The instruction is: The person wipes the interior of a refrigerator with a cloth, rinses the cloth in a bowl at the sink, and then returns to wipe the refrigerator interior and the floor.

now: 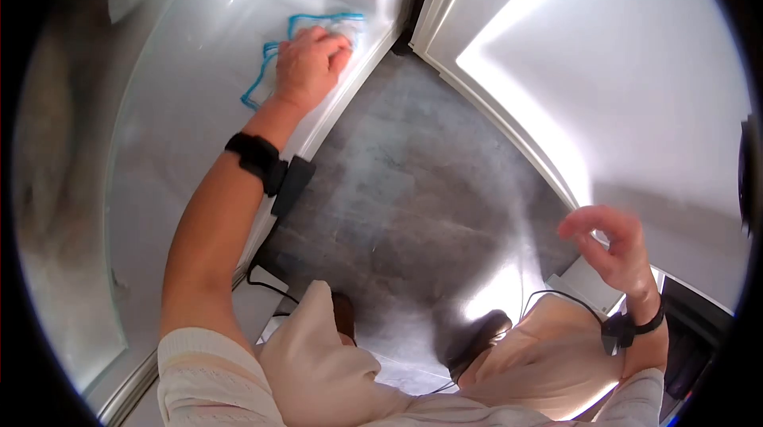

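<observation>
Cloth (pixel 338 25), white with a blue stitched edge, lies flat against the big pale door (pixel 183 109) on the left side of the view, close to that door's inner edge. The door itself is the largest thing here; a second pale door (pixel 636 93) stands open on the right, and dark grey floor (pixel 413 180) runs between the two.

The left hand (pixel 308 61) rests on top of the cloth, palm down, fingers curled and pressing it to the surface. Most of the cloth is hidden under the hand. What shows pokes out beyond the fingertips, toward the top of the view, and a loop of blue edge trails back beside the wrist, so its long axis runs roughly along the line of the forearm. This hand is the one on the cloth; the other is well apart from it.

The right hand (pixel 612 248) hangs in the air near the right-hand door, fingers loosely bent, grasping nothing.

A black wristband (pixel 256 158) with a small black box sits on the left wrist, and a similar one (pixel 628 328) on the right. No brand, label or writing can be read anywhere.
</observation>
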Demonstrator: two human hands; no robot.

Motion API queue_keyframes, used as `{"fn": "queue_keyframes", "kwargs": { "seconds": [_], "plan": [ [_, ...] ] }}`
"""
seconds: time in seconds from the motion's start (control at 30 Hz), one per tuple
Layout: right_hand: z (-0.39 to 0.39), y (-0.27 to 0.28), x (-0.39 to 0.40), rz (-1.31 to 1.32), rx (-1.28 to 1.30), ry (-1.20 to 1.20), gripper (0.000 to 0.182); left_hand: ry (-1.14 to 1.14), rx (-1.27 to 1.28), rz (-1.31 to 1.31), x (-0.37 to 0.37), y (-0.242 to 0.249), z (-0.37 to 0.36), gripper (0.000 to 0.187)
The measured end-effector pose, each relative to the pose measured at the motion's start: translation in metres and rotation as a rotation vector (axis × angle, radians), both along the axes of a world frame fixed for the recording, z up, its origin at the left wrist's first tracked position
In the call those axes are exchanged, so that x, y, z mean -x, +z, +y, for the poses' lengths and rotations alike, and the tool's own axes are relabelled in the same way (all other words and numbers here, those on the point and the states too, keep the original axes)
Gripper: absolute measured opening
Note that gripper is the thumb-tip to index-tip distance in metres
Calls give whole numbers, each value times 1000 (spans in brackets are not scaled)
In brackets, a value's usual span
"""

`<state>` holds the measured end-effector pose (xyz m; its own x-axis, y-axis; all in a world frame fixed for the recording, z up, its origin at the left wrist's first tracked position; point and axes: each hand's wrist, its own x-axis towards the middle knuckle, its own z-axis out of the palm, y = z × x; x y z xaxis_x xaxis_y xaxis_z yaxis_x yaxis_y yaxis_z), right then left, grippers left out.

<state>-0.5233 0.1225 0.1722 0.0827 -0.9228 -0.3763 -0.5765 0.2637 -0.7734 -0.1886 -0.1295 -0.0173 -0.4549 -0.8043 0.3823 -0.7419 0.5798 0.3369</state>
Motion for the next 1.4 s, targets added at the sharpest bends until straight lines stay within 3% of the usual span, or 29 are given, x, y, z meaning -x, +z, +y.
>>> {"fn": "queue_keyframes", "kwargs": {
  "seconds": [0.17,0.27,0.47,0.53,0.57,0.7,0.77,0.8,0.87,0.9,0.97,1.0,1.07,1.13,1.2,1.23,1.4],
  "plan": [
    [5,4,-5,-9,-39,-32,20,431,-135,-130,-3,1,-61,18],
    [7,5,-4,-15,-70,-58,21,470,-66,-181,13,1,-45,19],
    [7,2,-7,-48,-8,-1,21,406,-193,-140,14,6,-40,23],
    [7,4,-9,-32,-10,10,21,529,-661,949,20,23,-42,23],
    [7,4,-10,-19,-16,16,21,343,-748,1422,28,21,-42,26],
    [10,-2,-10,-20,-60,-16,20,320,-679,1239,48,14,-45,23],
    [10,-6,-10,-22,-63,-5,19,433,-341,807,45,-4,-54,21],
    [8,-5,-8,-18,-59,-2,19,434,-337,812,42,-2,-56,21],
    [11,3,-12,-34,-102,75,23,442,-278,454,36,7,-55,19],
    [12,3,-13,-34,-98,79,23,445,-273,454,33,9,-61,19],
    [13,0,-17,-56,-62,-36,19,622,-113,29,25,11,-85,17],
    [14,3,-16,-50,-58,-48,19,582,-14,13,10,11,-94,18],
    [13,7,-11,-43,-24,-25,19,473,-18,-294,-21,35,-99,14],
    [16,4,-7,-47,-55,-60,19,482,-159,-286,-34,36,-93,13],
    [15,-3,-10,-66,-97,-72,20,298,-74,-438,-16,13,-76,14],
    [15,-4,-9,-55,-129,-73,20,176,133,-295,-15,-12,-71,15],
    [4,-3,-7,-108,-120,-26,20,80,17,52,-16,-3,-34,14]
  ]
}}
